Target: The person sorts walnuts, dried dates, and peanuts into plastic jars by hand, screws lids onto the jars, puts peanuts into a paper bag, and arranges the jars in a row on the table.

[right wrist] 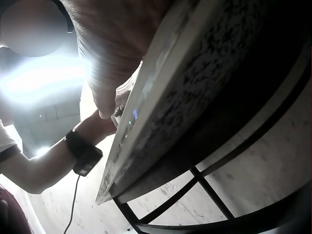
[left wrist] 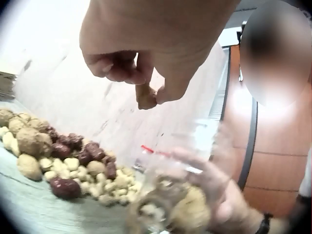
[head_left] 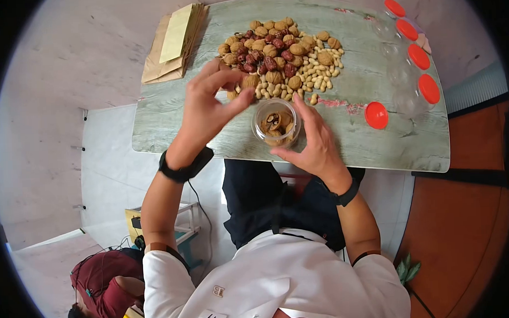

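One small brown nut piece [left wrist: 146,97] pinched in L hand [head_left: 214,101], fingers bent; R hand [head_left: 317,143] curls wide round 1 clear round plastic jar [head_left: 255,124] w/ brown walnuts [head_left: 272,122], nr grey-green wooden table [head_left: 366,149] edge. Beyond: 1 loose round red lid [head_left: 376,115], 4 red-lidded clear jars [head_left: 428,89], 1 mixed nut-&-date pile [head_left: 279,54].

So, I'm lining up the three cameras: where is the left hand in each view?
Head: left hand left of centre, up and left of the open jar.
Left wrist: top centre, fingers downward.
Right wrist: left of centre, partly hidden by the right hand.
Shared landmark: the table, seen from above, at lower left, and edge-on, respectively.
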Action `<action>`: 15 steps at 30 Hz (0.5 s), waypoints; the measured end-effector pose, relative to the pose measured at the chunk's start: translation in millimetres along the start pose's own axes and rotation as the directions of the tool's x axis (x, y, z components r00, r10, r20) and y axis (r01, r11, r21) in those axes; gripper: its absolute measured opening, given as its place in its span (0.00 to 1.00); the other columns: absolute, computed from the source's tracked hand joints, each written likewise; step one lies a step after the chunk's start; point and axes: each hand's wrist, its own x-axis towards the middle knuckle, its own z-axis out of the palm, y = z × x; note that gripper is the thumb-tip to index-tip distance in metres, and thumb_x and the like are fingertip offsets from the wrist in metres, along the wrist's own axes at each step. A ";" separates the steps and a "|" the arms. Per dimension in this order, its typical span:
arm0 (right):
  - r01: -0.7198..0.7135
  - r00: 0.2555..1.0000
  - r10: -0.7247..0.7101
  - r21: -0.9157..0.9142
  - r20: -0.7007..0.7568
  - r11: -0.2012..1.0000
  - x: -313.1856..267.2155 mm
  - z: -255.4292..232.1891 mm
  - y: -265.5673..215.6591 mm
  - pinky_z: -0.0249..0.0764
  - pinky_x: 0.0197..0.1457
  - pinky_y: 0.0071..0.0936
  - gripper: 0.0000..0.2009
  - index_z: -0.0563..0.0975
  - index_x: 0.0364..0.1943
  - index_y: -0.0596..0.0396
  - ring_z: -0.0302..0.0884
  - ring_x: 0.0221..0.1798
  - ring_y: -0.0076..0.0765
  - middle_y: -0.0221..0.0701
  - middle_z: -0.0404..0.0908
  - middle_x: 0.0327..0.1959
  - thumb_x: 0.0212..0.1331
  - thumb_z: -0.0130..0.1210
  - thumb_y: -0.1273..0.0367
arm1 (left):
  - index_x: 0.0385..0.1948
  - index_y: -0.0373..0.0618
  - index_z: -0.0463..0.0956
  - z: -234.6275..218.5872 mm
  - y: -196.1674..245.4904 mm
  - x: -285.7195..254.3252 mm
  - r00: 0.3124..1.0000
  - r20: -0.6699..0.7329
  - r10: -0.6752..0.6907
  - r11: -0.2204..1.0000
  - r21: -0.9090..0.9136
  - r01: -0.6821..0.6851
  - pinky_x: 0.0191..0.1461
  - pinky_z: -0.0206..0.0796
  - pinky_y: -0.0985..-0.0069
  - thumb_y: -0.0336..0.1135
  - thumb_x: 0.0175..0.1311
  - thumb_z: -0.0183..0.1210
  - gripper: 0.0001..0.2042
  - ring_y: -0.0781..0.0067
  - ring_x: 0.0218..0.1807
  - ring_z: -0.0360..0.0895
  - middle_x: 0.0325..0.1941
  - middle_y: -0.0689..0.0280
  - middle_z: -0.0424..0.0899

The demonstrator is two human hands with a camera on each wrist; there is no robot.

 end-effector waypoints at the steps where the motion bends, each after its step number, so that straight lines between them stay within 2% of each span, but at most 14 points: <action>1: 0.002 1.000 -0.002 -0.007 -0.002 1.000 0.7 -0.3 -0.2 0.70 0.70 0.48 0.55 0.56 0.78 0.61 0.75 0.65 0.56 0.50 0.75 0.66 0.46 0.79 0.59 | 0.37 0.39 0.87 -4.7 12.8 -3.4 1.000 0.007 -0.005 1.000 -0.001 0.005 0.38 0.68 0.76 0.28 0.55 0.72 0.09 0.74 0.34 0.75 0.32 0.66 0.79; 3: 0.005 1.000 -0.005 -0.010 0.002 1.000 -0.2 0.7 -0.9 0.71 0.70 0.48 0.55 0.57 0.78 0.61 0.75 0.65 0.56 0.50 0.75 0.66 0.46 0.80 0.59 | 0.38 0.39 0.87 -8.0 29.2 -11.0 0.988 0.119 0.095 0.985 -0.153 -0.077 0.39 0.68 0.77 0.26 0.53 0.73 0.10 0.74 0.34 0.74 0.33 0.67 0.78; 4: 0.003 1.000 -0.003 -0.008 -0.004 1.000 -0.4 1.0 -1.2 0.71 0.70 0.48 0.55 0.57 0.78 0.61 0.75 0.66 0.57 0.50 0.74 0.67 0.46 0.80 0.59 | 0.39 0.40 0.88 -7.1 30.3 -14.8 0.977 0.188 0.103 0.991 -0.100 -0.086 0.41 0.69 0.75 0.27 0.51 0.75 0.13 0.72 0.35 0.74 0.34 0.66 0.79; 6: 0.016 1.000 -0.016 -0.001 -0.008 1.000 1.4 1.0 -1.2 0.72 0.69 0.49 0.55 0.57 0.77 0.61 0.75 0.66 0.57 0.50 0.74 0.67 0.46 0.80 0.60 | 0.36 0.41 0.88 2.1 28.7 -14.3 0.946 0.240 0.218 0.976 -0.046 -0.214 0.38 0.68 0.68 0.33 0.52 0.76 0.11 0.65 0.37 0.74 0.30 0.63 0.76; 8: -0.004 1.000 0.004 -0.012 -0.007 1.000 1.2 0.7 -2.4 0.72 0.69 0.49 0.54 0.58 0.77 0.61 0.75 0.66 0.57 0.50 0.74 0.67 0.46 0.80 0.59 | 0.36 0.41 0.88 -0.2 32.9 -15.8 0.942 0.260 0.211 0.974 0.021 -0.224 0.38 0.67 0.68 0.36 0.54 0.76 0.12 0.65 0.36 0.74 0.30 0.62 0.76; 10: -0.009 1.000 0.009 -0.013 -0.007 1.000 1.1 -0.4 -3.0 0.73 0.69 0.48 0.54 0.59 0.76 0.62 0.75 0.66 0.57 0.50 0.74 0.67 0.46 0.80 0.59 | 0.38 0.40 0.88 -6.2 32.9 -16.8 0.989 0.129 0.070 0.991 -0.119 -0.054 0.38 0.67 0.70 0.37 0.57 0.75 0.12 0.66 0.35 0.75 0.31 0.62 0.78; 11: -0.018 1.000 0.018 -0.020 0.000 1.000 0.5 -0.4 -3.1 0.73 0.69 0.48 0.54 0.59 0.76 0.62 0.75 0.66 0.57 0.50 0.75 0.67 0.46 0.80 0.59 | 0.41 0.40 0.88 -13.7 22.5 -17.0 0.997 0.074 0.006 0.992 -0.122 0.003 0.37 0.67 0.72 0.37 0.61 0.74 0.12 0.71 0.35 0.77 0.31 0.64 0.79; 12: -0.027 1.000 0.027 -0.027 0.008 0.999 0.5 -0.4 -2.7 0.73 0.69 0.48 0.54 0.59 0.76 0.62 0.75 0.66 0.57 0.50 0.75 0.66 0.46 0.80 0.59 | 0.43 0.40 0.87 -20.4 11.2 -15.3 0.998 0.014 -0.064 0.995 -0.082 0.065 0.37 0.67 0.75 0.36 0.63 0.72 0.11 0.75 0.35 0.78 0.31 0.65 0.80; 14: -0.015 1.000 0.015 -0.029 0.001 0.999 1.0 0.0 -2.4 0.73 0.69 0.48 0.54 0.59 0.76 0.62 0.75 0.66 0.57 0.50 0.75 0.66 0.46 0.80 0.60 | 0.49 0.40 0.86 -31.9 -27.1 -6.8 0.979 0.008 -0.203 0.979 0.008 0.203 0.39 0.66 0.82 0.34 0.69 0.67 0.11 0.78 0.41 0.77 0.38 0.68 0.82; 15: -0.010 1.000 0.010 -0.034 0.003 0.999 1.3 -0.2 -2.7 0.73 0.69 0.48 0.54 0.59 0.76 0.62 0.75 0.66 0.57 0.50 0.75 0.66 0.46 0.80 0.60 | 0.49 0.40 0.86 -34.4 -45.2 -5.6 0.979 0.005 -0.205 0.979 0.017 0.205 0.39 0.66 0.82 0.34 0.69 0.67 0.11 0.78 0.41 0.77 0.38 0.68 0.82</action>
